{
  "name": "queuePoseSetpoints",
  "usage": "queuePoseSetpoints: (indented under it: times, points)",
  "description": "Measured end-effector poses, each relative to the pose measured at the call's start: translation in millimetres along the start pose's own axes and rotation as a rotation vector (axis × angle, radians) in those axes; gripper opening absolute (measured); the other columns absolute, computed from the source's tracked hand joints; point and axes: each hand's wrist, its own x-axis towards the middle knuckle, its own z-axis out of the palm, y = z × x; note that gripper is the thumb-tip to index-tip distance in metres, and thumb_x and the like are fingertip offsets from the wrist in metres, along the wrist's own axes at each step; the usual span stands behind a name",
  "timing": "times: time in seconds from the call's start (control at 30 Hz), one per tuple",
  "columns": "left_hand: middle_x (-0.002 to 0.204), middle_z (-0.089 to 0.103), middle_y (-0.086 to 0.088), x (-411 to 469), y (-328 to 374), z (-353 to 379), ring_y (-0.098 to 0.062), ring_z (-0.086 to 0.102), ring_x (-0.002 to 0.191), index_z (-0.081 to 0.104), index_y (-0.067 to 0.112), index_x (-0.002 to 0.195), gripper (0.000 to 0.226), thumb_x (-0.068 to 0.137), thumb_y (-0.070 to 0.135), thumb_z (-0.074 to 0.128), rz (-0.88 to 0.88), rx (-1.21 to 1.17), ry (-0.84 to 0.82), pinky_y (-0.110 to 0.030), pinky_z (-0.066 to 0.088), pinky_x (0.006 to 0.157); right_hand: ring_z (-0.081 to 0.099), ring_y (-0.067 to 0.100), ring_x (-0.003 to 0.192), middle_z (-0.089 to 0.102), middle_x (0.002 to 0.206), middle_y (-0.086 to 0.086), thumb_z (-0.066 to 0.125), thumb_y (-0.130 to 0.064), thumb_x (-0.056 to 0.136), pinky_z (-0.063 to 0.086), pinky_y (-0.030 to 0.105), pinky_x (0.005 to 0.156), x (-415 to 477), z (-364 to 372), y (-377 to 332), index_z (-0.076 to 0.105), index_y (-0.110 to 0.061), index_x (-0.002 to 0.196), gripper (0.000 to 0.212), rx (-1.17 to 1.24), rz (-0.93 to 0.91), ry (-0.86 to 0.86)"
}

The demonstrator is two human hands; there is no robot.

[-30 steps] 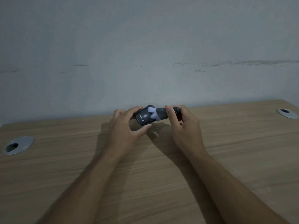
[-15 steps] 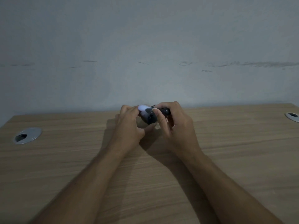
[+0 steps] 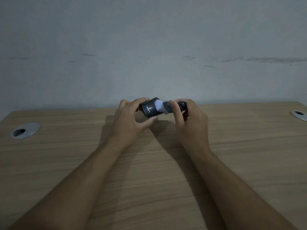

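Work in hand: a small dark gadget (image 3: 157, 108) is being handled with both hands, one half in each.
Gadget place: well to the right of the left grommet (image 3: 25, 130) and farther back, held just above the table (image 3: 149, 180) and not resting on it.
Left hand (image 3: 131, 120): fingers curled over the top of the lettered half (image 3: 149, 110) and thumb under it, a firm grip all round.
Right hand (image 3: 191, 118): thumb and curled fingers pinch the slim half (image 3: 167, 107). Its rounded end (image 3: 183, 105) shows above the knuckles, on the side away from the left grommet.
Between the halves: a pale neck (image 3: 159, 107) lies bare, so the two dark halves are apart along it but joined in one line.
Done, as I judge: the gadget is lifted and each half gripped, with the joint partly open.
Left, as I judge: the halves must either come fully apart or be pushed home. I cannot tell which way the hands are working.
Likely need: a straight pull or push along the gadget's length, with the lettered half held steady.
Elsewhere: a right grommet (image 3: 299, 115) sits far across the table from the left grommet, and a grey wall (image 3: 149, 47) stands behind.
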Motion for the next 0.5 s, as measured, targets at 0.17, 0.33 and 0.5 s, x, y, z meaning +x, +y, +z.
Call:
queuePoseSetpoints:
  times: [0.17,0.33,0.5]
  points:
    - [0.104,0.047,0.034,-1.5,3.5,-0.8,-0.010,0.061,0.114,0.068,0.037,0.138,0.061,0.081,0.039,0.091,0.042,-0.005,-0.029,-0.025,0.049,0.100,0.067,0.001,0.079,0.077,0.102,-0.012,0.069,-0.035,0.107,0.050,0.017,0.074,2.9,-1.8,3.8,0.077,-0.019,0.114,0.019,0.060,0.057,-0.032]
    - [0.097,0.043,0.030,1.9,-1.2,-0.4,-0.010,0.054,0.108,0.066,0.037,0.139,0.058,0.086,0.023,0.084,-0.024,0.114,-0.028,-0.008,0.034,0.076,0.069,0.001,0.087,0.077,0.108,-0.003,0.070,-0.026,0.106,0.050,0.012,0.081,-3.9,8.9,-13.7,0.075,-0.012,0.119,0.020,0.091,-0.129,-0.103]
    - [0.120,0.050,0.005,4.3,-9.6,3.0,-0.021,0.057,0.114,0.061,0.035,0.146,0.073,0.086,-0.006,0.069,-0.102,0.139,-0.063,-0.008,0.033,0.071,0.067,0.009,0.082,0.073,0.101,0.002,0.071,-0.021,0.107,0.052,0.020,0.072,-10.9,17.6,-23.2,0.071,-0.007,0.114,0.015,0.058,-0.247,-0.164]
